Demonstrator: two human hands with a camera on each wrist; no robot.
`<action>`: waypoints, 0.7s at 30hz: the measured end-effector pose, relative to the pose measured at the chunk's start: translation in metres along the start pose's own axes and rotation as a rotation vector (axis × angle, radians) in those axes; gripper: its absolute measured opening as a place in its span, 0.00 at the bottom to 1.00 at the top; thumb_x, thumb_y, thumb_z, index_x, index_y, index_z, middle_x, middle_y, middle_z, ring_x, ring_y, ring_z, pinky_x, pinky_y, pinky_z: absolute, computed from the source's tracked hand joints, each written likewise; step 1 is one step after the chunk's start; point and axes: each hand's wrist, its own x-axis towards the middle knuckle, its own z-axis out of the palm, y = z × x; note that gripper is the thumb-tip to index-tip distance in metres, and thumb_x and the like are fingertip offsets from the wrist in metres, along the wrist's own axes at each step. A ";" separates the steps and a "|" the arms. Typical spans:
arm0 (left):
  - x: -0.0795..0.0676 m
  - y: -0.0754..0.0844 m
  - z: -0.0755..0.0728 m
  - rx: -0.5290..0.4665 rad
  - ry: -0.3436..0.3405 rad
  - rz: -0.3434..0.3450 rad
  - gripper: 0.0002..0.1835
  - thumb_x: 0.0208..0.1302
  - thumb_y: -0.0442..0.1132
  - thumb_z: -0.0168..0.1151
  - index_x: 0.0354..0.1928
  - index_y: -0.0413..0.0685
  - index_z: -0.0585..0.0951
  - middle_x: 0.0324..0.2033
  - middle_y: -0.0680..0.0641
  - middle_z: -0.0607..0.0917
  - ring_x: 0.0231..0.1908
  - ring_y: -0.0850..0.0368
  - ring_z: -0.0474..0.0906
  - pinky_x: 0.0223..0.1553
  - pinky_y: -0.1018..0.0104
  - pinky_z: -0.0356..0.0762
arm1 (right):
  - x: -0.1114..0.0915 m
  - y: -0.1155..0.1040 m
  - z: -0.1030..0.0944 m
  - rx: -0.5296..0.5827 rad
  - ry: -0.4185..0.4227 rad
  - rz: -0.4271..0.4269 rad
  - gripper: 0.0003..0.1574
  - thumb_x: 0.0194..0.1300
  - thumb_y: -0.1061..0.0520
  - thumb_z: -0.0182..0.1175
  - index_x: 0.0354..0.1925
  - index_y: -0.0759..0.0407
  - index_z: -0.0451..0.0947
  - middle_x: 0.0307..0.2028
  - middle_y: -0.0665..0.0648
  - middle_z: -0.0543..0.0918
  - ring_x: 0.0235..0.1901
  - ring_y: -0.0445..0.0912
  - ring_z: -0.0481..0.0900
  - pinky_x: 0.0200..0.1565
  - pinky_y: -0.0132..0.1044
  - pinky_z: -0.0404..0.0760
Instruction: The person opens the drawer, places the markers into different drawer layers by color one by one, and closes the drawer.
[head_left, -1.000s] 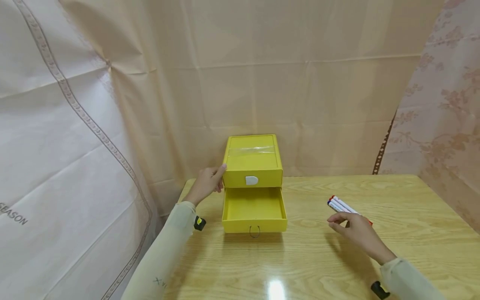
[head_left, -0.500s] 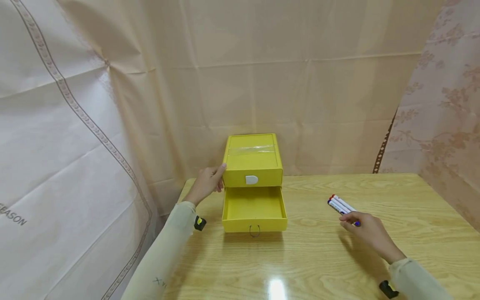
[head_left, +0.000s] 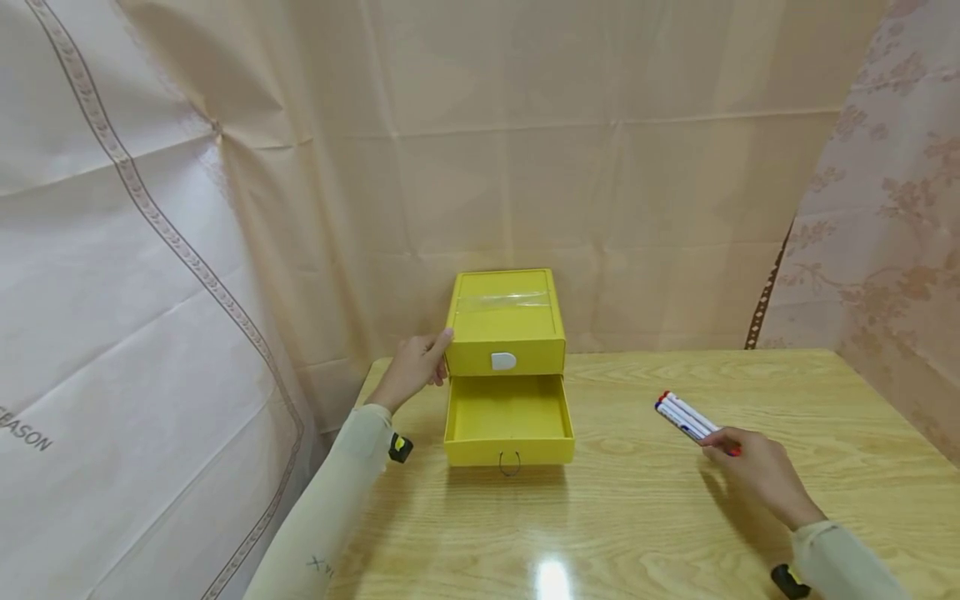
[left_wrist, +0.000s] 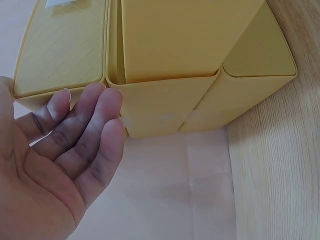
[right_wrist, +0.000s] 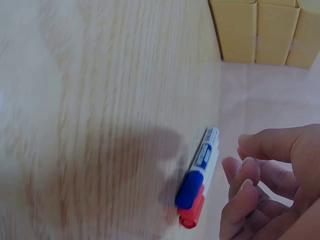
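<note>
A yellow drawer box [head_left: 506,321] stands at the back of the table, its top drawer closed and a lower drawer [head_left: 510,451] pulled out with nothing visible inside. My left hand [head_left: 411,367] rests on the box's left side; in the left wrist view its loosely bent fingers [left_wrist: 107,137] lie against the wall. Several white markers [head_left: 685,417] lie together on the right, partly hidden by my right hand [head_left: 763,471]. The right wrist view has that hand's fingers loosely curled beside a blue-capped marker [right_wrist: 204,157] and a red cap [right_wrist: 190,216], apart from both.
The wooden table [head_left: 622,517] extends in front of and to the right of the box. Pale cloth [head_left: 525,167] hangs behind it and at both sides. Clear tape [head_left: 504,300] crosses the box top, and a thin ring pull [head_left: 510,464] hangs on the pulled-out drawer.
My right hand has moved right and slightly toward me along the markers, uncovering more of them. The left hand, box and markers stay where they were.
</note>
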 end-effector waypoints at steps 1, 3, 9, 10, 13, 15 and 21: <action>0.000 0.000 0.000 0.001 0.001 -0.002 0.37 0.77 0.70 0.42 0.29 0.46 0.83 0.25 0.42 0.85 0.25 0.48 0.83 0.31 0.57 0.82 | 0.000 0.002 0.000 -0.003 -0.001 0.002 0.09 0.69 0.54 0.67 0.43 0.58 0.87 0.35 0.56 0.87 0.30 0.46 0.75 0.31 0.42 0.71; 0.000 0.000 0.000 0.002 0.004 -0.004 0.37 0.76 0.70 0.42 0.29 0.46 0.83 0.24 0.43 0.85 0.25 0.47 0.83 0.31 0.56 0.82 | -0.001 0.005 -0.002 -0.005 -0.001 0.009 0.09 0.70 0.54 0.66 0.42 0.58 0.86 0.35 0.55 0.87 0.31 0.46 0.76 0.31 0.42 0.71; 0.000 -0.001 0.001 -0.001 0.006 -0.007 0.38 0.76 0.71 0.42 0.30 0.45 0.83 0.24 0.45 0.85 0.25 0.47 0.83 0.34 0.48 0.84 | -0.002 0.013 -0.005 -0.014 -0.013 0.042 0.10 0.70 0.51 0.67 0.40 0.58 0.86 0.37 0.58 0.88 0.33 0.48 0.79 0.33 0.43 0.73; 0.000 -0.001 0.001 -0.002 0.005 -0.008 0.38 0.75 0.71 0.43 0.30 0.45 0.83 0.24 0.44 0.85 0.25 0.47 0.83 0.34 0.48 0.84 | -0.001 0.014 -0.005 -0.018 -0.023 0.054 0.11 0.70 0.51 0.67 0.40 0.58 0.87 0.37 0.58 0.88 0.33 0.48 0.79 0.32 0.43 0.72; 0.000 -0.001 0.001 -0.006 0.002 -0.009 0.38 0.75 0.71 0.43 0.30 0.45 0.83 0.25 0.43 0.85 0.25 0.47 0.83 0.35 0.46 0.84 | -0.001 0.017 -0.007 -0.028 -0.054 0.083 0.14 0.71 0.50 0.66 0.41 0.59 0.87 0.38 0.60 0.88 0.32 0.48 0.77 0.32 0.43 0.71; 0.000 -0.001 0.001 -0.013 -0.001 -0.012 0.37 0.76 0.70 0.43 0.30 0.45 0.83 0.26 0.41 0.86 0.25 0.47 0.83 0.36 0.45 0.84 | 0.000 0.019 -0.007 -0.030 -0.073 0.103 0.15 0.71 0.49 0.66 0.41 0.60 0.88 0.38 0.61 0.87 0.31 0.48 0.75 0.31 0.43 0.70; 0.000 -0.001 0.000 -0.020 -0.001 -0.010 0.37 0.76 0.70 0.44 0.29 0.45 0.83 0.25 0.42 0.85 0.26 0.47 0.83 0.36 0.46 0.84 | 0.004 0.022 -0.007 -0.033 -0.109 0.132 0.17 0.72 0.47 0.65 0.42 0.61 0.88 0.39 0.62 0.87 0.33 0.49 0.75 0.33 0.44 0.71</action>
